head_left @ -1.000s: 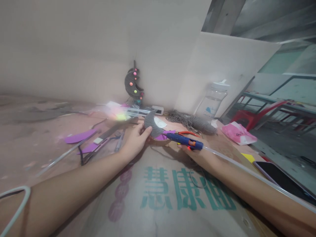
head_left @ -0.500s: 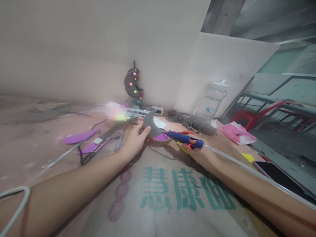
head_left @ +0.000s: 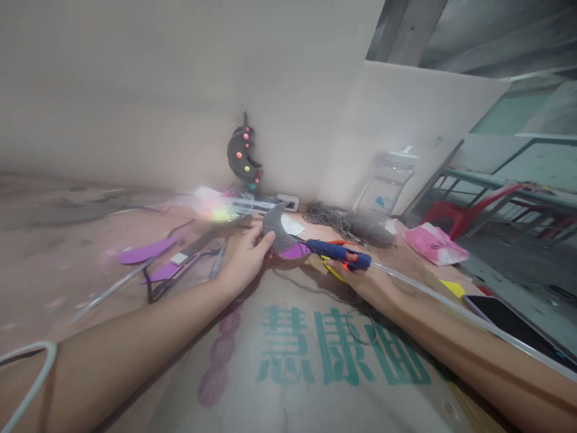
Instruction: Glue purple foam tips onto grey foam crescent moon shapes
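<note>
My left hand (head_left: 253,251) pinches a crescent moon piece (head_left: 276,230), its upper part wrapped in grey yarn and its lower end bare purple (head_left: 295,251). In my right hand (head_left: 349,270) is a blue hot glue gun (head_left: 339,253) with a small red light and a long clear glue stick (head_left: 433,297) out of its back. The gun's nozzle points left and sits at the purple end of the crescent; whether it touches cannot be made out. A loose strand of grey yarn (head_left: 324,294) trails below the hands.
A finished-looking grey crescent with coloured balls (head_left: 241,153) stands against the wall. Grey yarn (head_left: 347,222), a water bottle (head_left: 386,183) and a pink packet (head_left: 436,242) lie beyond my right hand. Purple pieces (head_left: 146,251) are at left, a phone (head_left: 518,331) at right.
The glue gun's nozzle has shifted slightly up along the edge of the crescent, and more of the purple end shows. Both hands keep their hold.
</note>
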`<state>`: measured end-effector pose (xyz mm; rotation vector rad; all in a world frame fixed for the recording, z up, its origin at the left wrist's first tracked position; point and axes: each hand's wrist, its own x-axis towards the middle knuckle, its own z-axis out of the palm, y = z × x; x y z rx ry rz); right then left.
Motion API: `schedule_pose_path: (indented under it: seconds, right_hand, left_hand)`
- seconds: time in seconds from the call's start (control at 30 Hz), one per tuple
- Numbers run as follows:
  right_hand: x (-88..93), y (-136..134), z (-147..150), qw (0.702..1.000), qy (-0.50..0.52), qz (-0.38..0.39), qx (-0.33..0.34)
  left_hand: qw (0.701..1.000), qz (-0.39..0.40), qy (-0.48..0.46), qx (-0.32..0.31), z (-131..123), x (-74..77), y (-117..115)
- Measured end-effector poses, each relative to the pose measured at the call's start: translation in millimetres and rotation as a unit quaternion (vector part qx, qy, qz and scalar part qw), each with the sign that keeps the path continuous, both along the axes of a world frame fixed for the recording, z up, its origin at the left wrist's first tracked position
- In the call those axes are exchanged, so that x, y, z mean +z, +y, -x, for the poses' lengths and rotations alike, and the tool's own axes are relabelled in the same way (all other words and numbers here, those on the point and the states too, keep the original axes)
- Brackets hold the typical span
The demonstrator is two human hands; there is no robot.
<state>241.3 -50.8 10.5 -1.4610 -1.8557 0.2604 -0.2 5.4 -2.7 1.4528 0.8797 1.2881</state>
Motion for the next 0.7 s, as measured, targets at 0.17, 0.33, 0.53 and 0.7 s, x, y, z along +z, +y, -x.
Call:
schedule_pose_path:
  seconds: [0.17, 0.33, 0.53, 0.7]
  right_hand:
    - [12.5, 4, 0, 0.999, 0.010, 0.015, -0.050]
    - [30.7, 16, -6, 0.994, 0.098, 0.044, -0.021]
    - [54.6, 46, -7, 0.992, 0.100, 0.077, -0.017]
    - [52.7, 95, -6, 0.993, 0.060, 0.101, -0.010]
  left_hand:
    - [1.000, -0.020, 0.009, -0.007, -1, 2.3, -4]
    - [0.998, -0.026, 0.052, -0.002, -2, 8.2, -9]
    - [1.000, -0.010, 0.027, -0.008, -3, 10.6, -10]
    - [1.000, -0.011, 0.012, -0.016, -4, 7.3, -7]
